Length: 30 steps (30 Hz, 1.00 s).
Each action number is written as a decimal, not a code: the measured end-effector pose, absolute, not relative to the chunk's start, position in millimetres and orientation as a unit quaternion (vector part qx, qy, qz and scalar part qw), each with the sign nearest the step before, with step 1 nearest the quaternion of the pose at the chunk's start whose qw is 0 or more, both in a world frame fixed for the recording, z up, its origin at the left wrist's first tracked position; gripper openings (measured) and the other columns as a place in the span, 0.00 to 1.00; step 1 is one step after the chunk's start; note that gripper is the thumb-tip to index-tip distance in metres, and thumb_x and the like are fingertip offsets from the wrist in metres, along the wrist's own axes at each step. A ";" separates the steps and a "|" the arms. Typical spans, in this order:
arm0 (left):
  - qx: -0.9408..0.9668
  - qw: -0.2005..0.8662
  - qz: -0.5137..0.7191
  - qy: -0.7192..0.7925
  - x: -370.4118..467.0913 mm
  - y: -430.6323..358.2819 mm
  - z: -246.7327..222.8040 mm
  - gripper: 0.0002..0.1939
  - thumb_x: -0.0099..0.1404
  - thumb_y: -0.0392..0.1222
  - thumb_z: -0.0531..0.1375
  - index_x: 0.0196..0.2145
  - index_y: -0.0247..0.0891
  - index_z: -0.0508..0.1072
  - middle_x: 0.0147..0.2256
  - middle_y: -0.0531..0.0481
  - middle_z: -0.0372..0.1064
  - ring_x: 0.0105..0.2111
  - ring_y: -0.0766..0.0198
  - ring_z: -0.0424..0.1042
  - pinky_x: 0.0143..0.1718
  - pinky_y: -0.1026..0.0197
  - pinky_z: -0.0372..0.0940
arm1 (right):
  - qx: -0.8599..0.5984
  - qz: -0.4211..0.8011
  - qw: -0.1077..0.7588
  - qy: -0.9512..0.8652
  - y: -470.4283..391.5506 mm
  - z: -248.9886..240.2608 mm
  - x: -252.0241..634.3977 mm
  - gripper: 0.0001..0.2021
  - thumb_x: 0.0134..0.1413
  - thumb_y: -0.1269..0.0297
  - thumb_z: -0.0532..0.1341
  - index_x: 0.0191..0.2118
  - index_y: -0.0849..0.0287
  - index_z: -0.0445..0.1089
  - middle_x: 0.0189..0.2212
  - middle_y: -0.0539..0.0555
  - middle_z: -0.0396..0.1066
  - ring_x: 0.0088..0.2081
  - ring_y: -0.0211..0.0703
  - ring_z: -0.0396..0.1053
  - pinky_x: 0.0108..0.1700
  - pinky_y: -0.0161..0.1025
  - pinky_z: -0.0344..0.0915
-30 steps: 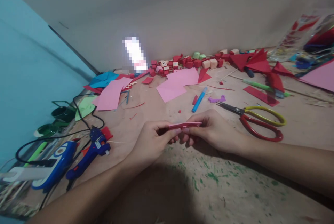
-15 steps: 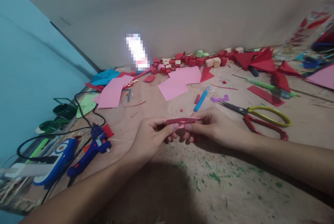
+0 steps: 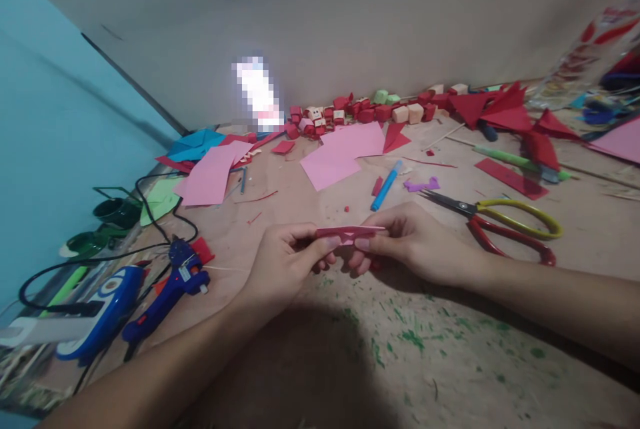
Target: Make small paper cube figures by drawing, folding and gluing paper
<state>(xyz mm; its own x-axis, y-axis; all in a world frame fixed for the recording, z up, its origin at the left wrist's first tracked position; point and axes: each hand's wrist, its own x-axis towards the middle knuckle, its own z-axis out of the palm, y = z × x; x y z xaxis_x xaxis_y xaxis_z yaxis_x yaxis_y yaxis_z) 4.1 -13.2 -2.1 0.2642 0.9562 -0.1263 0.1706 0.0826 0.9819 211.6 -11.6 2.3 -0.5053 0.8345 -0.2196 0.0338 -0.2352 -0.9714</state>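
A small folded piece of pink paper (image 3: 349, 232) is held level just above the table. My left hand (image 3: 287, 259) pinches its left end between thumb and fingers. At the other end, my right hand (image 3: 407, 239) grips it the same way, and both thumbs press on the near side close to the middle. Scissors (image 3: 473, 209) with one yellow and one red handle lie open to the right of my right hand. Beyond the hands are a blue marker (image 3: 387, 186) and a purple paper scrap (image 3: 421, 184).
Pink sheets (image 3: 333, 156) lie farther back. Small folded red paper boxes (image 3: 367, 112) line the wall. A blue glue gun (image 3: 175, 282) with a black cord rests at left, near a blue-and-white tool (image 3: 103, 316). A blurred bright screen (image 3: 257, 92) leans at the back.
The view has shifted very slightly, so the left-side things sit a little farther left. Both hands keep the same hold on the folded pink paper.
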 end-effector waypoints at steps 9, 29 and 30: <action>0.576 0.531 0.371 0.498 5.8 -12.9 -1.6 0.12 0.60 0.45 0.66 0.25 0.33 0.78 0.22 0.49 0.73 0.21 0.69 0.67 0.23 0.67 0.62 | -0.386 0.674 0.291 -0.558 -10.3 4.6 215.0 0.16 0.59 0.53 0.67 0.35 0.64 0.79 0.30 0.57 0.80 0.27 0.39 0.76 0.32 0.35 0.72; 0.524 0.542 0.439 0.488 7.2 -16.2 -1.0 0.11 0.62 0.42 0.66 0.25 0.33 0.76 0.21 0.52 0.72 0.20 0.72 0.67 0.22 0.71 0.62 | -0.371 0.701 0.283 -0.539 -10.6 -2.2 218.1 0.16 0.60 0.54 0.67 0.33 0.64 0.80 0.30 0.58 0.80 0.30 0.40 0.77 0.36 0.36 0.71; 0.530 0.540 0.442 0.482 7.0 -16.5 0.5 0.11 0.62 0.41 0.66 0.25 0.34 0.76 0.21 0.53 0.72 0.21 0.72 0.67 0.22 0.72 0.63 | -0.370 0.700 0.288 -0.539 -11.7 -1.7 217.7 0.15 0.60 0.54 0.67 0.34 0.64 0.80 0.30 0.58 0.80 0.31 0.41 0.77 0.37 0.37 0.71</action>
